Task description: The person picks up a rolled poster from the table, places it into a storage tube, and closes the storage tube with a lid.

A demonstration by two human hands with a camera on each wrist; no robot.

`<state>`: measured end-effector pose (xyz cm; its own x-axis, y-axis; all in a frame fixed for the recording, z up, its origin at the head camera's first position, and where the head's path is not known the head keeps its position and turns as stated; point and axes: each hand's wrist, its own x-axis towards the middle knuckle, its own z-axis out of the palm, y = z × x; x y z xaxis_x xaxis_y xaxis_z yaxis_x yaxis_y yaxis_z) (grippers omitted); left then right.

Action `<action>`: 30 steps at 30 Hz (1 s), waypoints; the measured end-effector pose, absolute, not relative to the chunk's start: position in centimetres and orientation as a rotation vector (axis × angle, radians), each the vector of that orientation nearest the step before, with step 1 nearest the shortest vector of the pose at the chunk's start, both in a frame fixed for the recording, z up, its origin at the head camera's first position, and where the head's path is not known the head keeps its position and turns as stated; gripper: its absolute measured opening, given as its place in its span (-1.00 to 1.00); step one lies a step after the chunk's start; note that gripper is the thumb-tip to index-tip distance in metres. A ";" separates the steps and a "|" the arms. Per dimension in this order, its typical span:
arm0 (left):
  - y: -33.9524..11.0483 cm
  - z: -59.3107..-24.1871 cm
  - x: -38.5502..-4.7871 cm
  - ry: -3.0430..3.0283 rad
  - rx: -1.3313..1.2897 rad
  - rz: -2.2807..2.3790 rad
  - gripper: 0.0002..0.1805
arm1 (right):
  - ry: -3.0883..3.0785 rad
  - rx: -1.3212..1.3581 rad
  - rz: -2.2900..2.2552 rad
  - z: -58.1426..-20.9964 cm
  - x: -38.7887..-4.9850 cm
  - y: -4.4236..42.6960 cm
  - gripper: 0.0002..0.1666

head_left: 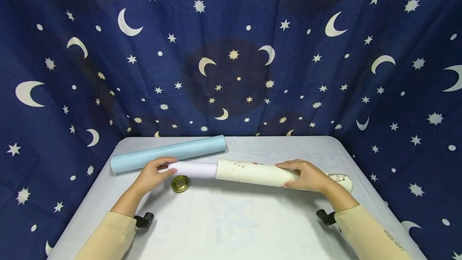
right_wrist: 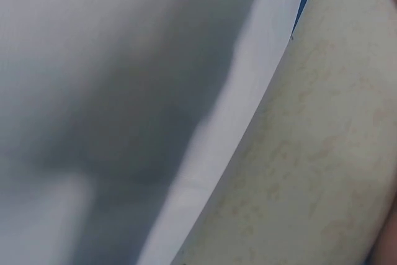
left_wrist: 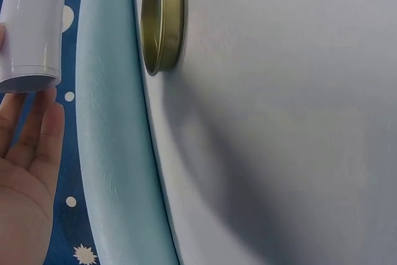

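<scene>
Left grip (head_left: 153, 176) pinches a white roll (head_left: 196, 169) jutting from the patterned tube (head_left: 249, 172) the right grip (head_left: 306, 176) clasps; tilting could jam it.

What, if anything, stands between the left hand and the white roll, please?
Nothing visible does: the left hand grips the white roll near its free end. The gold lid lies on the table to the near side, not between them.

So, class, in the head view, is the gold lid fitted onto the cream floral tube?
No, the gold lid lies on the white table, apart from the cream floral tube.
</scene>
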<state>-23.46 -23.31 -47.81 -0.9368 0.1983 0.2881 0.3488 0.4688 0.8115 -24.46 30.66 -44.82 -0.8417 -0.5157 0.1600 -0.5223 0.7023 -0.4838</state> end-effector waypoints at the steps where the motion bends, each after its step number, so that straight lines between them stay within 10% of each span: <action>1: -23.2 -47.8 -23.4 -2.559 -0.482 -1.467 -0.61 | -2.889 0.881 0.830 -44.8 -24.5 30.6 -0.24; 30: -20.9 -48.3 -23.0 -2.509 -0.558 -1.556 -0.62 | -2.907 0.895 0.843 -45.1 -24.4 30.3 -0.24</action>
